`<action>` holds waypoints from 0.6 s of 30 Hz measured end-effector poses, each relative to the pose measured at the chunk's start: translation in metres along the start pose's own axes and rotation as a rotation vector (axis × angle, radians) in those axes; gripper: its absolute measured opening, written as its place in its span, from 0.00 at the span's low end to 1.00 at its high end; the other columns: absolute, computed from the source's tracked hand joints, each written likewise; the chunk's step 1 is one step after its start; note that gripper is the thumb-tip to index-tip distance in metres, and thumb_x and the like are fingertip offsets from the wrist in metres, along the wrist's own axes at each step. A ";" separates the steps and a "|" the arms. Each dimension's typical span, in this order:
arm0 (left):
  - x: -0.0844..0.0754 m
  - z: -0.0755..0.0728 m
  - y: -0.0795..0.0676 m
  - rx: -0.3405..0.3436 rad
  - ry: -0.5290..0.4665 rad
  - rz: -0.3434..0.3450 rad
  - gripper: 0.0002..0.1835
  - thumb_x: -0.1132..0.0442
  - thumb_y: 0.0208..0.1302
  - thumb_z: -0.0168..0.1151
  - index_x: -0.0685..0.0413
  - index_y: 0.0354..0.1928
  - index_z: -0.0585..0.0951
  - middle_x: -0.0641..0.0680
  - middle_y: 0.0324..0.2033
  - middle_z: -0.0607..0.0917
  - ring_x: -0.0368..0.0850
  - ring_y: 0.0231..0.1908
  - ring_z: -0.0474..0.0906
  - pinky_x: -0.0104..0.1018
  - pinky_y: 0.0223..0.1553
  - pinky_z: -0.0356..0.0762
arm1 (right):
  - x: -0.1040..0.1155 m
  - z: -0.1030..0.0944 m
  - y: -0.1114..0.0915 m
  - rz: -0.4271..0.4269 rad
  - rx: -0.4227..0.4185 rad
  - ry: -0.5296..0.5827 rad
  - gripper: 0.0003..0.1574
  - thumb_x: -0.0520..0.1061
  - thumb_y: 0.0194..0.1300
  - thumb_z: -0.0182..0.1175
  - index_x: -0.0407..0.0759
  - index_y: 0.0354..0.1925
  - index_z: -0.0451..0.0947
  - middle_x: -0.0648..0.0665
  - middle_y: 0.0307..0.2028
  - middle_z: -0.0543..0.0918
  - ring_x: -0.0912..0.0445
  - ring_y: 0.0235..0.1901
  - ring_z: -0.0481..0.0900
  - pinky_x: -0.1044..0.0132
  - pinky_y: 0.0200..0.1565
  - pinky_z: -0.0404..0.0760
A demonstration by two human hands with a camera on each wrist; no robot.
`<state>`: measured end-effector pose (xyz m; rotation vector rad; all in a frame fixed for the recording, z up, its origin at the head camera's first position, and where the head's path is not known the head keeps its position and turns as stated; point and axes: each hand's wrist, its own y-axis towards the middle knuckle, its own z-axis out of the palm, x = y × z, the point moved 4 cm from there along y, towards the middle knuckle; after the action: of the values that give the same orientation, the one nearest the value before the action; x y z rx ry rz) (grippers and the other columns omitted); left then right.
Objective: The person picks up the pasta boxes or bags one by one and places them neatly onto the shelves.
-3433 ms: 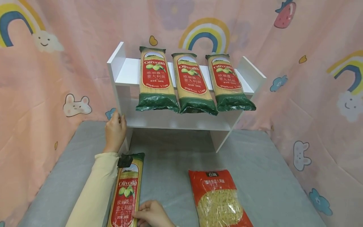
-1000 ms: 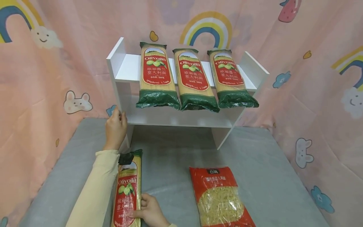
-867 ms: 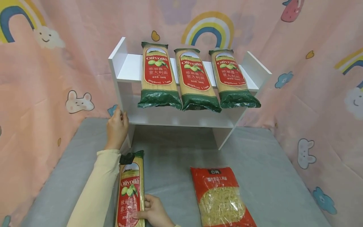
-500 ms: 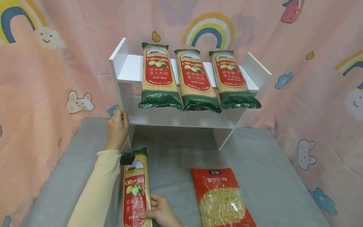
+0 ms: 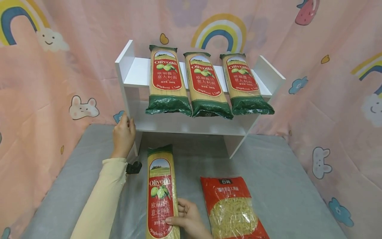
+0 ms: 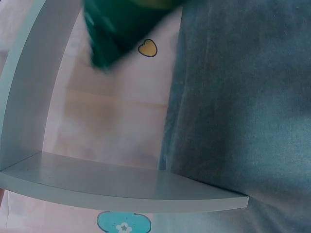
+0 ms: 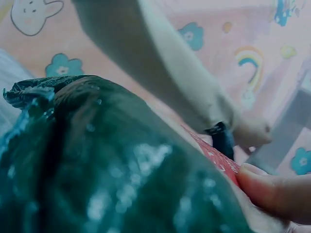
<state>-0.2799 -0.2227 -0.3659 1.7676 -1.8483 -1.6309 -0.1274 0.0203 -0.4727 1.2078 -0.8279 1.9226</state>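
Note:
My right hand (image 5: 191, 217) holds a packet of spaghetti (image 5: 161, 196) by its right side, thumb on the red label and fingers underneath. The packet is tilted up over the grey cloth, in front of the white shelf (image 5: 188, 127). Its green end (image 7: 126, 165) fills much of the right wrist view; the other green end (image 6: 121, 24) dips into the top of the left wrist view. With fingers curled at the front edge of the shelf's left side panel, my left hand (image 5: 123, 136) grips the shelf.
Three more spaghetti packets (image 5: 167, 76) lean side by side on the top tier, their green lower ends jutting past its front edge. A red bag of pasta (image 5: 232, 212) lies on the grey cloth (image 5: 286, 199) at right. A pink patterned curtain (image 5: 328, 116) surrounds the table.
The right hand has taken hold of the spaghetti packet and moved it rightward and up, out from beside the left forearm. The left hand has stayed at the shelf's side panel.

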 end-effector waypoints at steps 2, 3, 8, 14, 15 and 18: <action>0.000 0.000 0.000 0.001 -0.005 0.000 0.07 0.70 0.69 0.50 0.71 0.35 0.71 0.70 0.24 0.78 0.66 0.26 0.79 0.55 0.26 0.75 | 0.007 -0.004 -0.005 0.001 0.003 -0.010 0.35 0.32 0.56 0.64 0.19 0.59 0.61 0.36 0.41 0.84 0.56 0.38 0.84 0.61 0.43 0.80; 0.001 0.000 0.000 0.000 -0.005 0.000 0.07 0.70 0.69 0.50 0.71 0.36 0.71 0.70 0.24 0.78 0.66 0.26 0.79 0.55 0.26 0.75 | 0.010 -0.006 -0.007 -0.001 0.004 -0.016 0.36 0.32 0.57 0.64 0.19 0.59 0.61 0.36 0.41 0.83 0.55 0.39 0.84 0.61 0.43 0.80; 0.002 0.000 0.001 -0.007 -0.008 0.000 0.07 0.70 0.69 0.51 0.71 0.36 0.71 0.70 0.24 0.78 0.66 0.27 0.80 0.56 0.26 0.76 | 0.025 -0.012 -0.015 -0.024 0.000 -0.043 0.36 0.32 0.58 0.63 0.18 0.59 0.60 0.35 0.43 0.83 0.54 0.40 0.84 0.60 0.43 0.80; 0.001 0.000 0.001 -0.004 -0.011 -0.005 0.07 0.71 0.69 0.51 0.71 0.35 0.70 0.71 0.25 0.79 0.67 0.28 0.80 0.57 0.27 0.76 | 0.040 -0.019 -0.019 -0.057 -0.041 -0.073 0.35 0.31 0.57 0.63 0.17 0.58 0.61 0.39 0.41 0.84 0.52 0.39 0.84 0.59 0.43 0.80; 0.001 0.000 0.001 -0.002 -0.012 -0.008 0.07 0.71 0.69 0.50 0.71 0.35 0.71 0.71 0.26 0.79 0.67 0.28 0.80 0.57 0.28 0.76 | 0.043 -0.020 -0.019 -0.060 -0.052 -0.074 0.34 0.31 0.57 0.63 0.17 0.58 0.61 0.39 0.41 0.84 0.52 0.38 0.84 0.59 0.43 0.80; 0.001 0.000 0.001 0.002 -0.018 -0.011 0.07 0.70 0.69 0.50 0.71 0.36 0.71 0.72 0.27 0.80 0.67 0.30 0.80 0.57 0.29 0.77 | 0.049 -0.024 -0.019 -0.063 -0.081 -0.067 0.34 0.30 0.57 0.62 0.18 0.58 0.60 0.40 0.42 0.84 0.52 0.39 0.84 0.59 0.43 0.80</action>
<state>-0.2809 -0.2237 -0.3658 1.7734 -1.8511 -1.6545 -0.1378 0.0613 -0.4333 1.2407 -0.8840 1.7898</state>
